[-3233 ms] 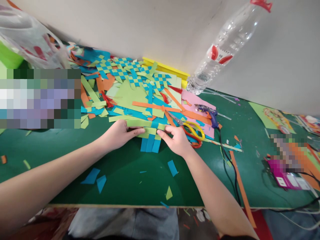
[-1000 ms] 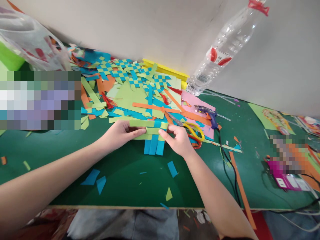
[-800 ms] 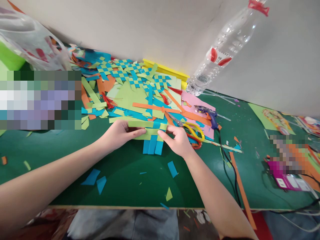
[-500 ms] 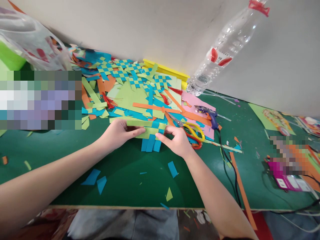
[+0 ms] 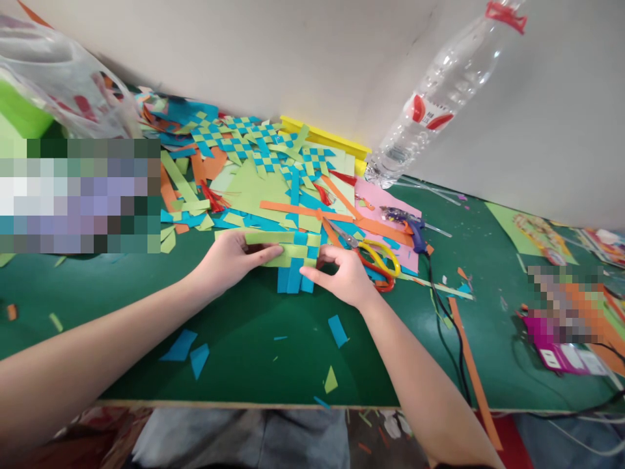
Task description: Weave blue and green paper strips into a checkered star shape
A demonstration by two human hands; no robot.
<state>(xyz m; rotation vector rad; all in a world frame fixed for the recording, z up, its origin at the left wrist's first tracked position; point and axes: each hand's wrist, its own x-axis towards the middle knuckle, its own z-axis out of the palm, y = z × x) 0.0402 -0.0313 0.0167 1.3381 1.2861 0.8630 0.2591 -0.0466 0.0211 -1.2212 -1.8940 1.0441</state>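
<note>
Blue and light-green paper strips are interlaced into a small woven piece (image 5: 295, 259) just above the table. My left hand (image 5: 239, 254) pinches the long green strips at its left side, thumb in front and fingers behind. At the right edge, my right hand (image 5: 339, 270) holds the weave between thumb and fingers; the fingertips behind it are partly hidden. Blue strip ends hang below the green ones. Right behind my right hand lie scissors (image 5: 383, 259) with yellow and red-orange handles. Finished blue-green woven pieces (image 5: 254, 140) are heaped farther back.
A blue glue gun (image 5: 415, 231) with a black cord rests on pink paper (image 5: 385, 195). A clear plastic bottle (image 5: 430, 104) leans near the wall. Paper scraps (image 5: 180, 345) lie near the front edge. A plastic bag (image 5: 68, 78) stands at the left, and a purple packet (image 5: 556, 348) lies right.
The woven piece has turned slightly, and its hanging blue ends sit more upright. My right thumb has shifted a little left and down along it. Both hands keep their hold.
</note>
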